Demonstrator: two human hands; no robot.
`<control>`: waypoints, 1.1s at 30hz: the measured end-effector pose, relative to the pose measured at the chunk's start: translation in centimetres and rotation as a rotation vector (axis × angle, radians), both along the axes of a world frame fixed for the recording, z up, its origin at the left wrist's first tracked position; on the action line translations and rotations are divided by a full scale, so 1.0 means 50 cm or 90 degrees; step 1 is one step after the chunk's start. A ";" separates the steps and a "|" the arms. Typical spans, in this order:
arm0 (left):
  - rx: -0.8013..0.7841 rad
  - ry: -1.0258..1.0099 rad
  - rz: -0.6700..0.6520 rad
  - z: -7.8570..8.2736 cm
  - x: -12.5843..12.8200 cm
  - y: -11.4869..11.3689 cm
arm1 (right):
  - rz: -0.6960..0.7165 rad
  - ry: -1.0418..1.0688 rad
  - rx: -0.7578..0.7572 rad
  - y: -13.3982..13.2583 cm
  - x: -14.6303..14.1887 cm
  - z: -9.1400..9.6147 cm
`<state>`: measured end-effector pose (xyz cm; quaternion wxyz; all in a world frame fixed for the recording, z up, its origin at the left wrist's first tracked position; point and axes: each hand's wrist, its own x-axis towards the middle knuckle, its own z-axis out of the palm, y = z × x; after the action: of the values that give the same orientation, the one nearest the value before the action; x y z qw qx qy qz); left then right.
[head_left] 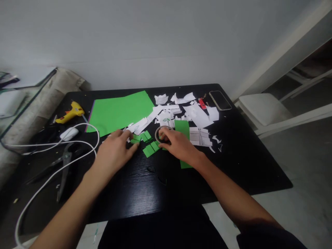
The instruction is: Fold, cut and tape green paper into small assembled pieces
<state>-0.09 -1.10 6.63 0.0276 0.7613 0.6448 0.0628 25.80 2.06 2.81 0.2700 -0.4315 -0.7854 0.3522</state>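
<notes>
My left hand rests low over the table, thumb and forefinger apart, beside small folded green paper pieces. Whether its fingertips touch the nearest piece is hard to make out. The fingers of my right hand are closed on the rim of a ring-shaped roll of tape. Just below that roll lies another folded green piece. A green paper strip runs partly under my right hand and wrist.
A large green sheet lies at the back left, white paper scraps at the back right. Also on the black table are a yellow glue gun, scissors, a white charger with cable, a red lighter and a phone.
</notes>
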 end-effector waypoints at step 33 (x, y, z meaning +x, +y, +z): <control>-0.069 -0.845 0.072 -0.059 0.064 0.007 | 0.023 0.488 -0.451 -0.044 -0.055 0.015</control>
<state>3.11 -0.74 3.70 0.4534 0.5236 0.5322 0.4869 23.05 -0.16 3.54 0.3692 -0.3229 -0.4702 0.7337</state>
